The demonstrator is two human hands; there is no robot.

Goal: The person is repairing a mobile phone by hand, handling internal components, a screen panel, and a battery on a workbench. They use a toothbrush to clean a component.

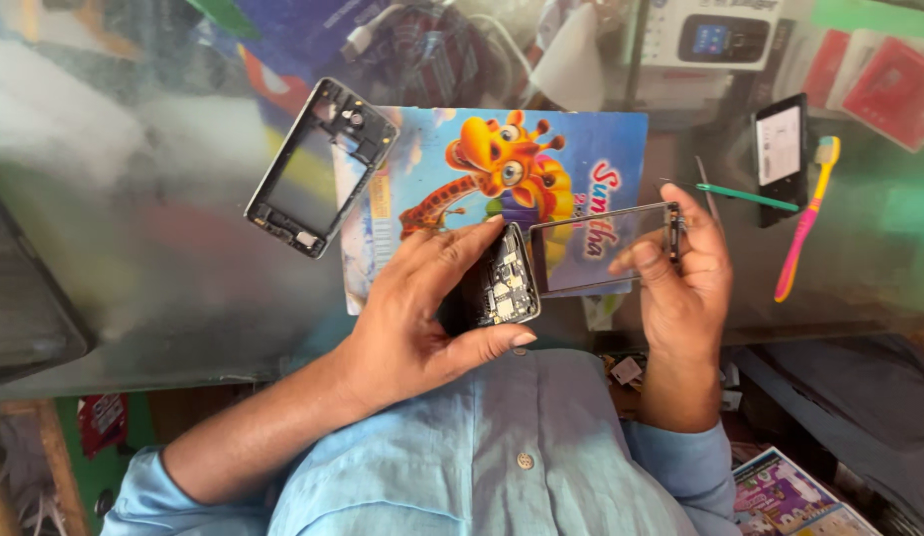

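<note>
Glass surface (164,288) is carrying the loose parts while both hands are working just above it, forearms reaching forward from blue sleeves. The left hand (417,308) is curling around an opened phone body (502,283), thumb underneath, fingers over its top edge. The right hand (685,268) is pinching the far end of a thin screen panel (601,248), which is meeting the phone body. An empty phone frame (318,164) is lying well apart, to the left.
</note>
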